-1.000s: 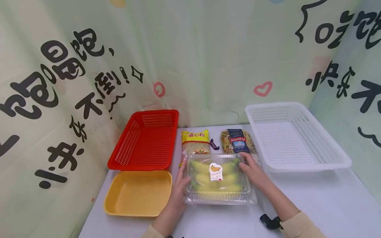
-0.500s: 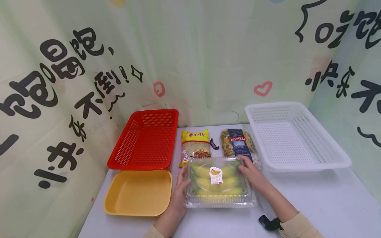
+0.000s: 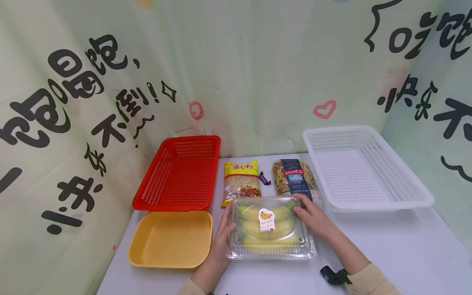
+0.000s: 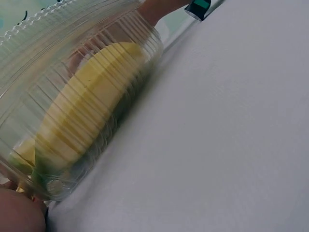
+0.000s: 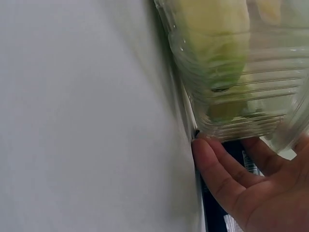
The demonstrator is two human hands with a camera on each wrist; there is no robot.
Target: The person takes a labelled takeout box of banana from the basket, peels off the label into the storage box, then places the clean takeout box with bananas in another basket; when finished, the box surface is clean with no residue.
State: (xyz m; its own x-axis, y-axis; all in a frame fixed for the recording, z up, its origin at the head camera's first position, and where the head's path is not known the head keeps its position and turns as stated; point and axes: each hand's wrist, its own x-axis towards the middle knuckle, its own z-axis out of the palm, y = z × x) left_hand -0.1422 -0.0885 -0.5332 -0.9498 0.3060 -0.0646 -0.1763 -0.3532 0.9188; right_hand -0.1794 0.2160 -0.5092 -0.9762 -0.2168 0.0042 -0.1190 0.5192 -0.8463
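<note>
In the head view, a clear plastic box of bananas (image 3: pixel 269 241) with a white banana label on its lid lies flat low over the white table. My left hand (image 3: pixel 220 241) holds its left side. At the far right corner my right hand (image 3: pixel 313 219) grips it, thumb near the lid's edge. The right wrist view has the right hand's fingertips (image 5: pixel 205 150) at the box's lower edge, close to the tabletop. Seen from the left wrist, yellow bananas (image 4: pixel 87 106) show through the ribbed wall, and only a small part of the left hand shows.
Behind the box lie a yellow pasta bag (image 3: pixel 241 182), a small purple wrapped sweet (image 3: pixel 264 178) and an AGNESI pasta bag (image 3: pixel 295 176). A red basket (image 3: pixel 177 176) and a yellow tray (image 3: pixel 169 239) stand left, a white basket (image 3: pixel 361 172) right. A printed curtain (image 3: pixel 250 73) hangs behind.
Both hands have brought the banana box slightly toward me and lower. More of the two pasta bags behind it now shows. The baskets and tray have stayed put.
</note>
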